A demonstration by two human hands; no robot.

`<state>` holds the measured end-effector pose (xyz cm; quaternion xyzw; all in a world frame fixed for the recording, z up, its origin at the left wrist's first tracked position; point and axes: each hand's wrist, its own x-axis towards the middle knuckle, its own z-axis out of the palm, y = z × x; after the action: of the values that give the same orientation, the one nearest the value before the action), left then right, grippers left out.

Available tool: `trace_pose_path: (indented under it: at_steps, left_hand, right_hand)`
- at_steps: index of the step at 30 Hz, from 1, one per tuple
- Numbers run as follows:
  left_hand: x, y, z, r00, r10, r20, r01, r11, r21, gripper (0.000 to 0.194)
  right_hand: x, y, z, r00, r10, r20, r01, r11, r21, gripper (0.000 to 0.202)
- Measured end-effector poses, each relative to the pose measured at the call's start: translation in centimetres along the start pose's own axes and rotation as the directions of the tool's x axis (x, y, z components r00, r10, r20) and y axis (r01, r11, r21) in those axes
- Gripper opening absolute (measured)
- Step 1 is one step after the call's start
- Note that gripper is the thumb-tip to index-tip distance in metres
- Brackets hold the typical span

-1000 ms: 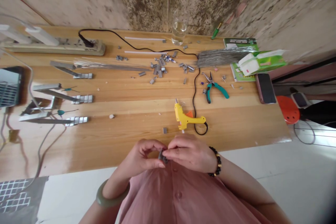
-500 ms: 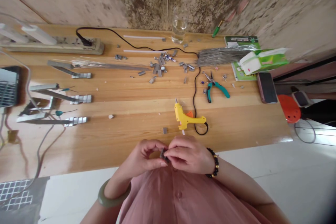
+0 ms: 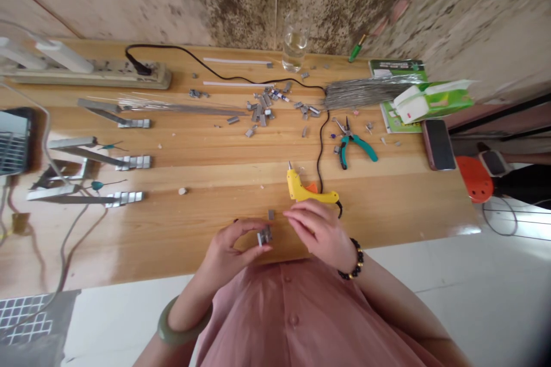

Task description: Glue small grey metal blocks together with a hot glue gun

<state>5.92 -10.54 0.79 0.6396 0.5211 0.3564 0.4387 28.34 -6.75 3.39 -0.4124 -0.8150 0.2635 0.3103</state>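
Note:
Between the thumb and fingertips of my left hand (image 3: 230,246) is a small grey block (image 3: 264,235), held just above the table near its front edge. My right hand (image 3: 316,232) is apart from it, to the right, with fingers stretched out and nothing visible in them. Another small grey block (image 3: 271,214) lies on the wood between the two hands. Just beyond my right hand lies a yellow hot glue gun (image 3: 297,184), its nozzle pointing away from me; the hand covers part of its lower end.
Teal-handled pliers (image 3: 359,146), a bundle of thin metal rods (image 3: 365,92) and a phone (image 3: 439,144) lie to the right. A pile of grey blocks (image 3: 259,112) is at the back middle, near a glass of water (image 3: 295,51). Grey angled assemblies (image 3: 86,199) stand left, by a power strip (image 3: 159,77).
My hands have separated. The right hand has let go of the grey block and moved up and right to the glue gun; the left hand keeps the block, now slightly farther forward.

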Motion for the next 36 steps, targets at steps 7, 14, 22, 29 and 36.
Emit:
trace_pose_path:
  at_steps: [7, 14, 22, 29, 36]
  left_hand:
    - [0.1, -3.1, -0.7, 0.991, 0.103, -0.081, -0.091, 0.986, 0.136, 0.025]
    - [0.9, -4.1, -1.5, 0.984, 0.167, -0.06, -0.134, 0.921, 0.366, 0.027]
    - [1.6, -4.7, -1.9, 0.94, 0.34, 0.006, -0.289, 0.79, 0.541, 0.015]
    - [1.0, -5.5, -2.4, 0.943, 0.333, -0.01, -0.261, 0.758, 0.597, 0.02]
    - [0.7, -5.6, -3.2, 0.948, 0.318, 0.015, -0.273, 0.787, 0.554, 0.023]
  right_hand:
    - [-0.4, 3.6, 0.3, 0.988, 0.155, 0.018, -0.139, 0.927, -0.349, 0.042]
    - [-0.8, 3.3, 0.0, 0.974, 0.185, 0.126, -0.1, 0.863, -0.496, 0.045]
    - [-0.9, 4.1, -0.2, 0.971, 0.212, 0.114, -0.084, 0.744, -0.663, 0.039]
    - [-1.0, 5.5, -0.5, 0.981, 0.166, 0.097, -0.066, 0.762, -0.645, 0.042]
    - [-1.2, 5.3, -1.3, 0.995, 0.054, -0.079, -0.079, 0.929, -0.362, 0.049]
